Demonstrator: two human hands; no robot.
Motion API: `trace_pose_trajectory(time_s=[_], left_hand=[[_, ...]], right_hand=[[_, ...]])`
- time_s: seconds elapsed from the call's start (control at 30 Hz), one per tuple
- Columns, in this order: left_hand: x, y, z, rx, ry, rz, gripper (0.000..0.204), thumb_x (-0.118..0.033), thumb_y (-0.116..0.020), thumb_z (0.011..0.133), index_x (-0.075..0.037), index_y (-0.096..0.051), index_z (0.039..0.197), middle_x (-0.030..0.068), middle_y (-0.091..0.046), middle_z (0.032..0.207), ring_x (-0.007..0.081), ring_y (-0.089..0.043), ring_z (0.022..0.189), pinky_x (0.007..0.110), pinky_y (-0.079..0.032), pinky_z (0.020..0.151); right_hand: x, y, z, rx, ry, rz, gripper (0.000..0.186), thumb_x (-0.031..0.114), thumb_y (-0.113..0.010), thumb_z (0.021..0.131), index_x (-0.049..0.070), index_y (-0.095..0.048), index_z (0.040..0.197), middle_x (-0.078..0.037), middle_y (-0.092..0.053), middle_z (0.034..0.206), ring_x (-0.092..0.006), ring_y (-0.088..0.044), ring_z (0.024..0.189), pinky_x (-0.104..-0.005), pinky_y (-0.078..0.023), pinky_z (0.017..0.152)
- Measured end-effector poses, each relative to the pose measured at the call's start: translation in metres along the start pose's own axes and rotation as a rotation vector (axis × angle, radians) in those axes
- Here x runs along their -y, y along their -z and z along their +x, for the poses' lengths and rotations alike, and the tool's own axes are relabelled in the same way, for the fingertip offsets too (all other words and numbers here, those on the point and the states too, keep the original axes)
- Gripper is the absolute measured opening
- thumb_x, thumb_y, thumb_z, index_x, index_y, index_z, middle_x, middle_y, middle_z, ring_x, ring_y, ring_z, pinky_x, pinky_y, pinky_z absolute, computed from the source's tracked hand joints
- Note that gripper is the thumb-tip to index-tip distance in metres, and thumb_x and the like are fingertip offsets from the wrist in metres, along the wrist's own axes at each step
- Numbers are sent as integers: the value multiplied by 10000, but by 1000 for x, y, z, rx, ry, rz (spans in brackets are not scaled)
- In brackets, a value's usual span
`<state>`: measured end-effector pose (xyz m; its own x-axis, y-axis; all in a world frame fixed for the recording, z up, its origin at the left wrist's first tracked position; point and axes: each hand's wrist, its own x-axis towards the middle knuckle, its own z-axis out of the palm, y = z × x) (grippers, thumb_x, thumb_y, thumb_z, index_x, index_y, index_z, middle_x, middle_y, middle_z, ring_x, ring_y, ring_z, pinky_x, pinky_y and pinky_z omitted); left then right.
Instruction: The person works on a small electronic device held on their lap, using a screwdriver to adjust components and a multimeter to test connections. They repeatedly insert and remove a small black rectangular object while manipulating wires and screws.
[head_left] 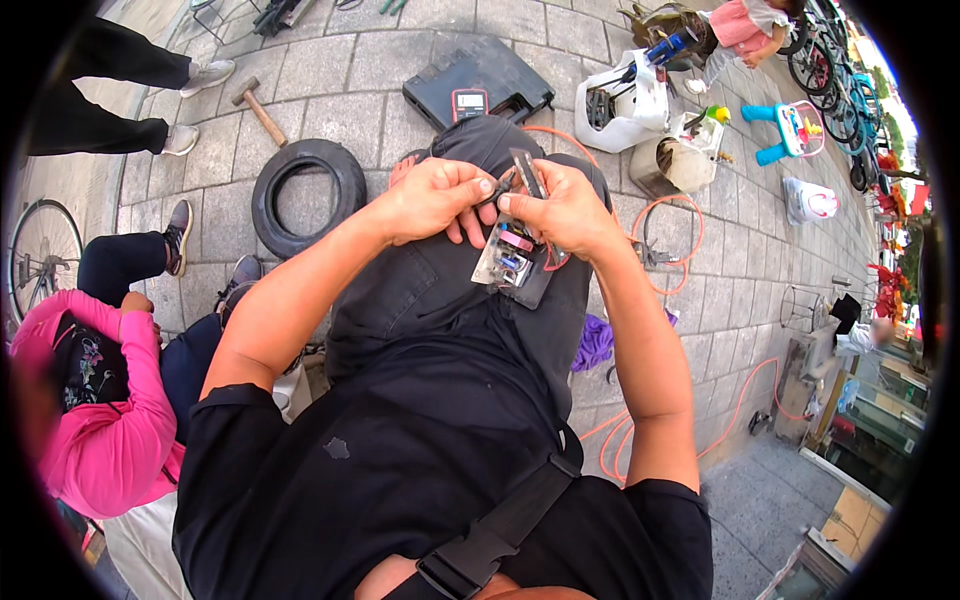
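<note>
Over my lap, my right hand (562,208) grips a circuit board (512,243) with coils, small blue and pink parts and a metal strip (527,172) along one side. A thin red wire shows by its lower right edge. My left hand (435,203) is closed in a pinch at the board's upper left, thumb and forefinger on a small dark piece (503,186) that looks like a cable end. The fingers partly hide it. Just beyond my knees, a red meter (469,104) lies on a black plastic case (480,75).
A black tyre (309,198) and a hammer (260,110) lie on the paving to the left. A person in pink (110,400) sits close by. At right are a cut white jug (622,100) with tools, an orange hose (690,205) and a blue child's stool (785,133).
</note>
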<state>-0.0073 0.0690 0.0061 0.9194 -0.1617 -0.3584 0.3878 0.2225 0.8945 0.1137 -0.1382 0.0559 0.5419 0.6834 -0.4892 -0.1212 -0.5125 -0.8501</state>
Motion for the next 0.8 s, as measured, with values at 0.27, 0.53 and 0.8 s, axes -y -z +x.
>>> trace_pose_trajectory(time_s=[0.27, 0.53, 0.8], left_hand=[[-3, -4, -4, -14, -13, 86, 279, -244, -691, 1114, -6, -713, 1257, 52, -768, 1000, 135, -783, 759, 253, -562, 601], [-1, -16, -7, -68, -81, 104, 292, -189, -662, 1121, 40, -680, 1300, 66, -770, 1014, 106, -722, 723, 279, -561, 617], [-5, -25, -7, -164, -120, 216, 266, -180, -654, 1104, 27, -671, 1269, 38, -716, 940, 86, -644, 628, 268, -524, 577]], right_hand=[[-1, -2, -1, -12, 19, -10, 182, 162, -814, 972, 34, -715, 1055, 3, -671, 783, -56, -585, 639, -280, -474, 562], [26, 12, -22, 61, -120, -191, 279, 300, -736, 1054, 25, -728, 1101, 3, -666, 777, -47, -590, 640, -282, -483, 570], [40, 18, -58, -62, 331, -841, 383, 367, -655, 1105, 24, -722, 1262, -112, -727, 871, -306, -743, 815, -464, -554, 705]])
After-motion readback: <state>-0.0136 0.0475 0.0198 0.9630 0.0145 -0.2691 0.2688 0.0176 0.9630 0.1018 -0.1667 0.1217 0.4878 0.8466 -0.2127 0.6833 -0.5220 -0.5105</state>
